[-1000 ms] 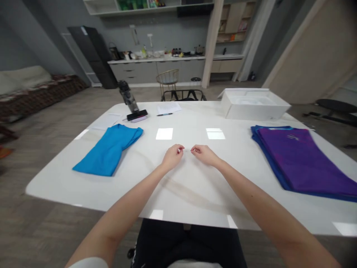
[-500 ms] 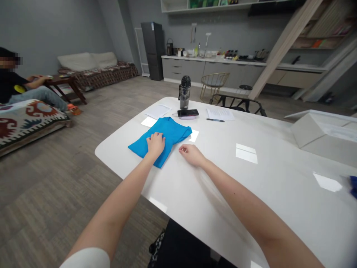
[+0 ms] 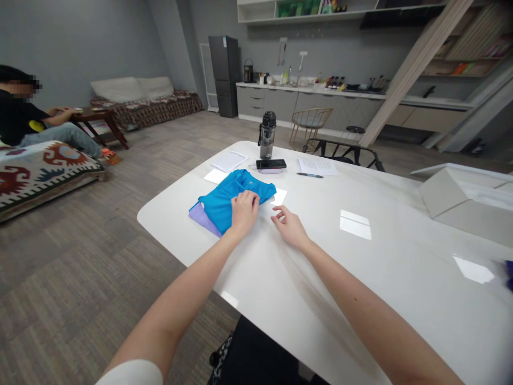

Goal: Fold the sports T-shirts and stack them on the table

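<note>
Clasping the blue garment (image 3: 218, 200) with the left hand (image 3: 243, 214), fingers bunched together on its near right part, left of the frame's centre. Holding the right hand (image 3: 290, 227) near the middle of the frame, just beside the garment but apart from it, with thumb and forefinger parted. Baring a strip of lilac cloth (image 3: 203, 218) under the garment's lower-left side, on the white table (image 3: 320, 262). Beyond the garment, near a black phone (image 3: 271, 164) on a pale lilac item (image 3: 270, 171), with a dark-lidded bottle (image 3: 267, 136) upright just behind. Left of these, with white paper (image 3: 228, 161); right of them, with a printed sheet (image 3: 318, 167) and a pen (image 3: 310, 175) near its lower edge. Toward the right edge, with a white box (image 3: 467, 206). At upper left, with a seated person (image 3: 24, 115), well apart from the table.
</note>
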Demonstrator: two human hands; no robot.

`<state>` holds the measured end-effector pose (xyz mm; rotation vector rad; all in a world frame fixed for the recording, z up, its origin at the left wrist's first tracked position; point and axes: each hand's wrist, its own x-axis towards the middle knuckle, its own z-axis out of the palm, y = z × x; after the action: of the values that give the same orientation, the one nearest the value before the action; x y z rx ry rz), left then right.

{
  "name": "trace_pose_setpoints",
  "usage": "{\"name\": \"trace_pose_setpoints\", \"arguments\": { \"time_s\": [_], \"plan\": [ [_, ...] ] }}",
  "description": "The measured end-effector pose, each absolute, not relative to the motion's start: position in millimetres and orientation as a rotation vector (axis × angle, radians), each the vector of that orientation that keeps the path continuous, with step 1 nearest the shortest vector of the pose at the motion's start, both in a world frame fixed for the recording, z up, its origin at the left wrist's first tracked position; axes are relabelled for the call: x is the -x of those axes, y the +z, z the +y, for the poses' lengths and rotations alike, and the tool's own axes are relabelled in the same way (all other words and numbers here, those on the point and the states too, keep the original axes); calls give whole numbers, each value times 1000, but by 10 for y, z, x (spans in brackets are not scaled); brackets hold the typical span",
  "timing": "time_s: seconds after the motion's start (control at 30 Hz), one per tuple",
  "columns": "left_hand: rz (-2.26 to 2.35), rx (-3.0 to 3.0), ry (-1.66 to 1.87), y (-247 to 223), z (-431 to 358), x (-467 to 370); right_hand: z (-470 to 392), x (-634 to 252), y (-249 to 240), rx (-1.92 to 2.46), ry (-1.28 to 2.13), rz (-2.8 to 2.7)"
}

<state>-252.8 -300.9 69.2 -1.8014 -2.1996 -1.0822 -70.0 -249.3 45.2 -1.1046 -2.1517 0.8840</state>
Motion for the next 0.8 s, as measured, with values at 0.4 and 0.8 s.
{"name": "trace_pose_setpoints", "arguments": {
  "time_s": [0.4, 0.8],
  "plan": [
    [-1662, 2597, -1868, 619, -2695, 120, -2588, -1448, 587, 1348, 677, -1847],
    [-1615, 2896, -833, 431, -2983, -514, -2909, -2949, 272, 1449, 649, -1686]
  ]
}}
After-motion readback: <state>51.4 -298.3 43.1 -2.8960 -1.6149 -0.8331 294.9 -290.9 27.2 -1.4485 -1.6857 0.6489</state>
